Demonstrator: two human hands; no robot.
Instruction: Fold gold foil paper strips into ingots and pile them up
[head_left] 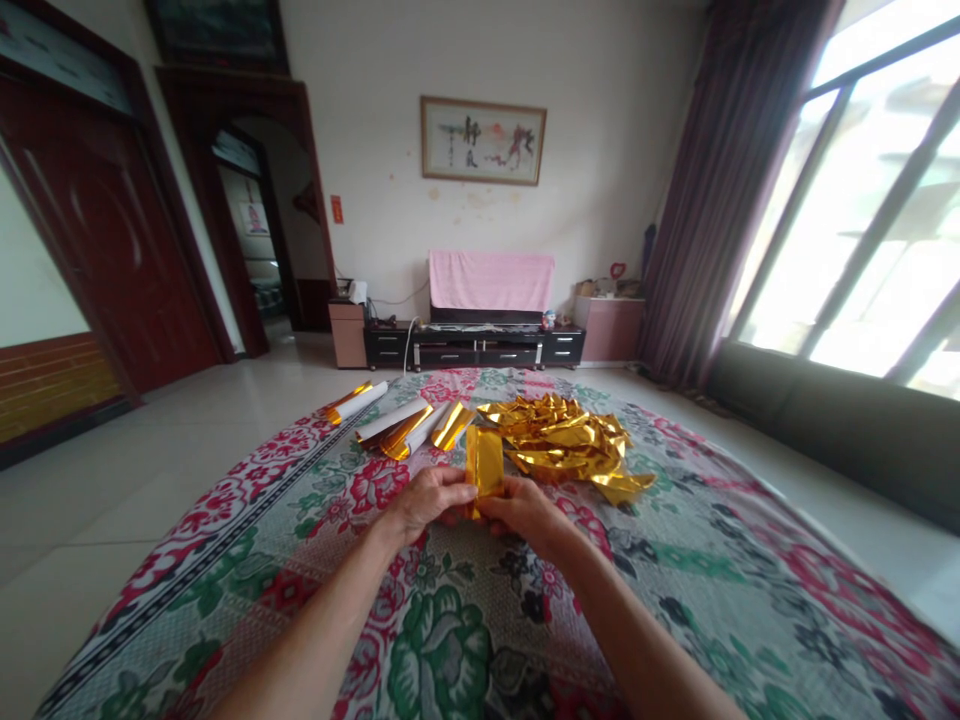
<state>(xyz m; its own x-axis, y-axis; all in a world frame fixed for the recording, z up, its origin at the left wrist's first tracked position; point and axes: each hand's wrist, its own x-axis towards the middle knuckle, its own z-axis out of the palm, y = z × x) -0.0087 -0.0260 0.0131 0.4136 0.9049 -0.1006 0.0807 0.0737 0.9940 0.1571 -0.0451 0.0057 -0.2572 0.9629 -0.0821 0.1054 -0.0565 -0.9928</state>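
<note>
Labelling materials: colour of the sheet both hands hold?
Shiny gold foil sheet, clearest in the head view.

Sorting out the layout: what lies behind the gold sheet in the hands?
Behind the gold sheet sit rolled gold-and-white papers and a heap of folded gold pieces. The cloth beneath them is hidden.

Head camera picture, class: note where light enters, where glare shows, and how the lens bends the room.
Head view: daylight blows out the window at right; glare glints off the gold foil pile and the folded gold sheet held by the left hand and right hand; wide lens bows the door frame and the floral cloth.
</note>
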